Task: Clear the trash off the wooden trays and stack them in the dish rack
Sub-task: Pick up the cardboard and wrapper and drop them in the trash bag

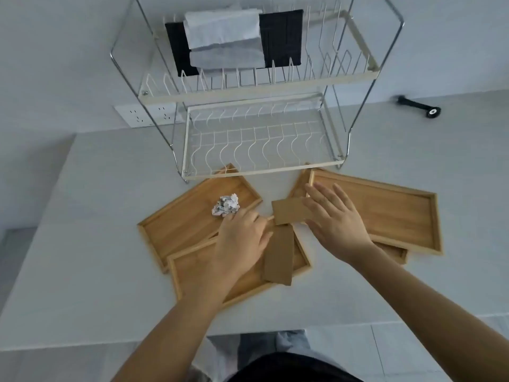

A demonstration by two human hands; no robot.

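Observation:
Several wooden trays lie overlapped on the white counter below a two-tier wire dish rack [259,172]. A crumpled paper ball [226,205] sits in the far left tray [179,224]. My left hand [239,241] hovers over the near left tray [192,274], fingers reaching toward the ball. A long cardboard strip [278,255] lies across that tray's right end. My right hand [336,219] is spread over the left end of the right tray [399,213], its fingers touching a smaller cardboard piece [289,210]. Another tray [394,255] peeks out beneath the right one.
The rack's upper tier holds black and grey folded cloths [228,37]. A wall socket [140,117] sits behind the rack's left leg. A black tool [418,106] lies at the back right. The counter's front edge runs below my forearms.

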